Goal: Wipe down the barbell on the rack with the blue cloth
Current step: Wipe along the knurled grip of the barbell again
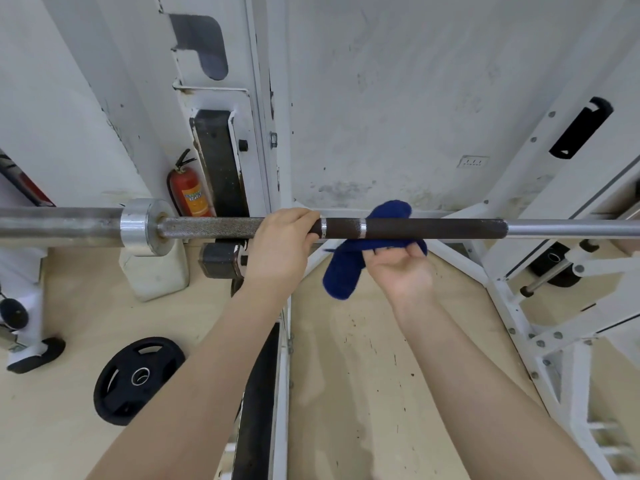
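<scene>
The barbell (433,227) runs left to right across the view, with a dark knurled grip section, a bare steel stretch at right and a steel sleeve and collar (143,226) at left. My left hand (278,251) is wrapped over the bar just left of a silver ring mark. The blue cloth (346,271) is draped behind and under the bar, one end poking up above it. My right hand (401,268) is palm-up under the bar, fingers curled on the cloth's lower part.
White rack uprights (258,98) stand behind the bar and a white frame (540,306) sits at right. A red fire extinguisher (188,194) stands by the wall. A black weight plate (136,377) lies on the floor at lower left.
</scene>
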A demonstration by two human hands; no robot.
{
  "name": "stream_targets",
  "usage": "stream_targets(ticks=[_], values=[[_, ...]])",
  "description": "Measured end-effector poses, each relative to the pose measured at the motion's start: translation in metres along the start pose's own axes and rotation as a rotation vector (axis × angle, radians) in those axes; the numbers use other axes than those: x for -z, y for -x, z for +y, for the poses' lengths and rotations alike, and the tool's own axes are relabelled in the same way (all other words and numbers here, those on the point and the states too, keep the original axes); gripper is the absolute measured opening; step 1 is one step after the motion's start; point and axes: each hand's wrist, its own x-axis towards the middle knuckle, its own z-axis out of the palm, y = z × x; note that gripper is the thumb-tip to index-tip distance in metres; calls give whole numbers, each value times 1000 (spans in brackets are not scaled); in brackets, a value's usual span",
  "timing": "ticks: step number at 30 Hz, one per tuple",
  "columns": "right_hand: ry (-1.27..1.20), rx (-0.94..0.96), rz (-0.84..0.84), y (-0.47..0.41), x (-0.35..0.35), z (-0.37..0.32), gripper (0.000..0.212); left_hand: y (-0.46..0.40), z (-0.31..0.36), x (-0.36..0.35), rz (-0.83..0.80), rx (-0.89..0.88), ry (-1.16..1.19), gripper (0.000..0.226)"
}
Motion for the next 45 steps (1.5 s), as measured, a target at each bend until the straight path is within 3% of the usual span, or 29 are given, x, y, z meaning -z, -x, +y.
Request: stream_targets(ticks=[6, 10, 11, 13, 17, 20, 22, 25, 28, 34, 38, 41, 42, 45], values=[[191, -105, 52, 15, -6, 39, 34, 1, 1, -1, 25, -15, -4, 24], [358, -104, 115, 20, -2, 23, 41, 2, 0, -2, 25, -10, -22, 26], [247, -113, 130, 17, 1, 15, 39, 2, -1, -2, 25, -8, -24, 26], [233, 62, 260, 18, 0, 1, 36, 3, -1, -3, 32, -9, -18, 26], [-41, 5, 259, 25, -14, 3, 35, 4, 2, -6, 54, -8, -42, 25], [86, -54, 226, 28, -23, 25, 30, 5, 4, -8, 66, 2, -73, 25], [211, -39, 253, 29, -23, 16, 38, 5, 9, -9, 57, 27, -116, 27], [207, 41, 264, 30, -17, -28, 25, 9, 18, -11, 52, 32, -201, 35], [150, 134, 265, 27, -10, -72, 29, 15, 31, -15, 34, 27, -200, 44], [-61, 81, 252, 36, -18, -73, 21, -1, 76, -31, 81, -51, -95, 49], [-45, 115, 304, 37, -8, -126, 14, -20, 113, -40, 26, -110, -22, 48], [-92, 191, 304, 34, -1, -157, 29, -28, 134, -51, -29, -103, -52, 42], [16, 232, 313, 32, 1, -159, 30, -29, 137, -55, -44, -84, -98, 38], [38, 125, 243, 32, 4, -141, 26, -31, 144, -67, -72, -30, -203, 31]])
